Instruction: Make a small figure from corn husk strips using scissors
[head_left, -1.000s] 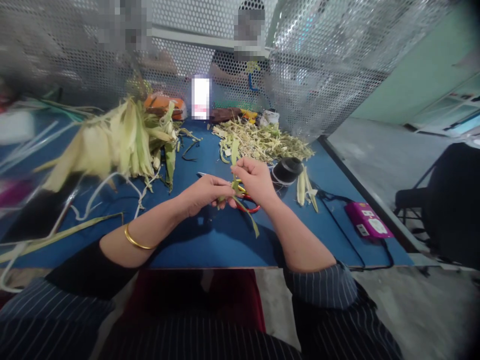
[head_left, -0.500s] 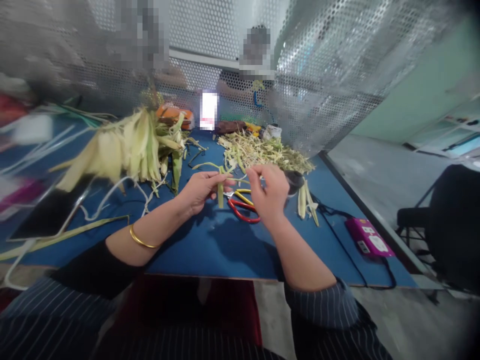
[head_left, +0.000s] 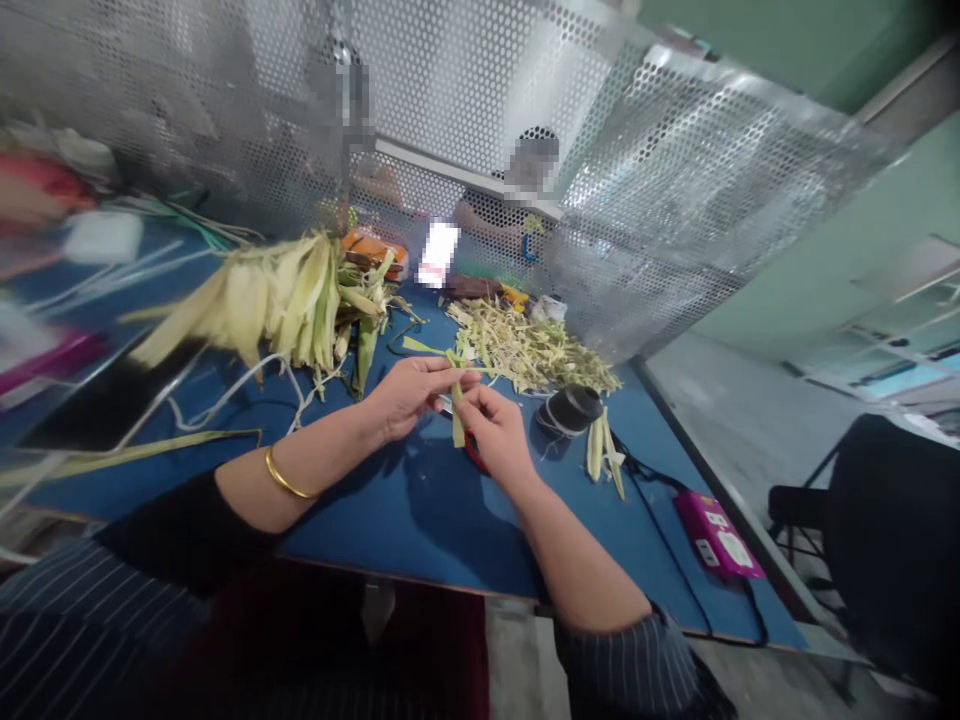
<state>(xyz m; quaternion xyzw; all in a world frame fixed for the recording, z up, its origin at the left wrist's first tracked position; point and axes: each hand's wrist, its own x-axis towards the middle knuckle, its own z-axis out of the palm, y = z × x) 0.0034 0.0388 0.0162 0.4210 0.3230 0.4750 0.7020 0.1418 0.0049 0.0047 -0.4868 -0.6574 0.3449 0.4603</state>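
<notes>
My left hand (head_left: 411,398) pinches a small cross of pale green corn husk strips (head_left: 459,430) between thumb and fingers. One strip hangs down and others stick out to the left and right. Right below those fingertips, my right hand (head_left: 496,438) is closed at the hanging strip. Under my right hand lie scissors with a red handle (head_left: 475,456), mostly covered by it. A black spool of thread (head_left: 571,410) lies to the right of my hands. On the left, a large bundle of corn husks (head_left: 289,300) rests on the blue table (head_left: 360,520).
Husk scraps (head_left: 525,345) are heaped behind my hands. A lit phone (head_left: 439,253) leans near the perforated screen. Several husk pieces (head_left: 604,450), a purple box (head_left: 716,535) and black cords lie at right. A white cable (head_left: 225,390) and dark tablet-like panel (head_left: 105,410) are left.
My right hand has come left and down, from the sideways strip to the hanging one, now covering more of the scissors. The spool shows more fully. The view has tilted.
</notes>
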